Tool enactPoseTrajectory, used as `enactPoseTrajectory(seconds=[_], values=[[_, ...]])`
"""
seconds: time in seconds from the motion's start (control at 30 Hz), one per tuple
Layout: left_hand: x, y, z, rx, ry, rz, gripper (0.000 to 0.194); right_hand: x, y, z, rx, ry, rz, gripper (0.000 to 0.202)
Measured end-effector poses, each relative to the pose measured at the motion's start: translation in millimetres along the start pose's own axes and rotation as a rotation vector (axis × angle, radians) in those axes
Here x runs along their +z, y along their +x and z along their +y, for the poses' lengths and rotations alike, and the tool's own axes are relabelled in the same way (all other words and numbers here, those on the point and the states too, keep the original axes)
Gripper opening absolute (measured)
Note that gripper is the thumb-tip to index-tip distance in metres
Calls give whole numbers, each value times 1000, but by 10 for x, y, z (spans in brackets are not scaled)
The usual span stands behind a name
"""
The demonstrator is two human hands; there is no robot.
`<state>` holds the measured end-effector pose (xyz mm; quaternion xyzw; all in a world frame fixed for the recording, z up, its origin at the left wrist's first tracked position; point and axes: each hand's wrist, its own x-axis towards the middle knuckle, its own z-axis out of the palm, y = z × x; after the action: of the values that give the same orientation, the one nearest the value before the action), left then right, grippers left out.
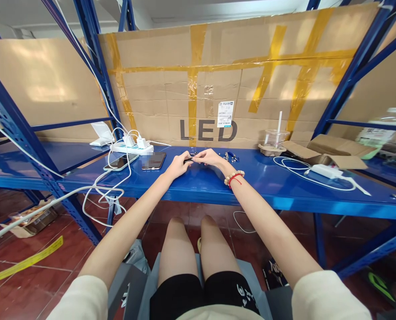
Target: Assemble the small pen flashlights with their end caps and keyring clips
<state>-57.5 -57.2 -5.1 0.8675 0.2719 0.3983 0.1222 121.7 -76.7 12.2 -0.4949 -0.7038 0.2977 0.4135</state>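
Over the blue shelf (198, 189), my left hand (180, 163) is closed around a small dark object (187, 161), too small to identify. My right hand (208, 157), with a beaded bracelet (234, 177) on its wrist, meets it from the right. Its fingers are pinched together at the end of the dark object; whatever lies between them is too small to make out. Just beyond my right hand, several small metal and blue pieces (230, 157) lie on the shelf.
Two phones (154, 161) (121, 162) and a power strip (131, 145) with white cables lie at left. At right are a plastic cup (274, 138), an open cardboard box (334, 149) and a white charger (327, 171). A cardboard wall (158, 98) stands behind; blue posts (100, 66) flank it.
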Motion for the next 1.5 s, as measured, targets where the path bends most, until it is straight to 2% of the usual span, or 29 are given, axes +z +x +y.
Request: enactPoseTrajectory(seconds=[0.13,0.3,0.5,0.6,0.73,0.93,1.13,1.33,1.5], values=[[2,0,8,31,-24,21,5,12,-34,-70,91,28,-7,48],[21,15,0,21,-49,47,7,41,-34,-112,182,32,28,50],[48,44,-25,-64,0,112,13,69,44,-46,56,31,68,49],[49,51,-19,-93,20,105,17,48,72,0,-35,76,97,47],[38,49,-4,-106,28,60,21,7,110,82,-147,103,61,42],[2,23,14,-134,83,-17,24,10,160,168,-166,106,69,46],[30,10,0,-92,-13,-64,20,40,124,116,-200,122,80,45],[55,-5,5,-77,-84,-77,6,37,99,98,-205,79,81,46],[34,-12,14,-47,-80,-84,10,31,91,98,-235,11,65,46]])
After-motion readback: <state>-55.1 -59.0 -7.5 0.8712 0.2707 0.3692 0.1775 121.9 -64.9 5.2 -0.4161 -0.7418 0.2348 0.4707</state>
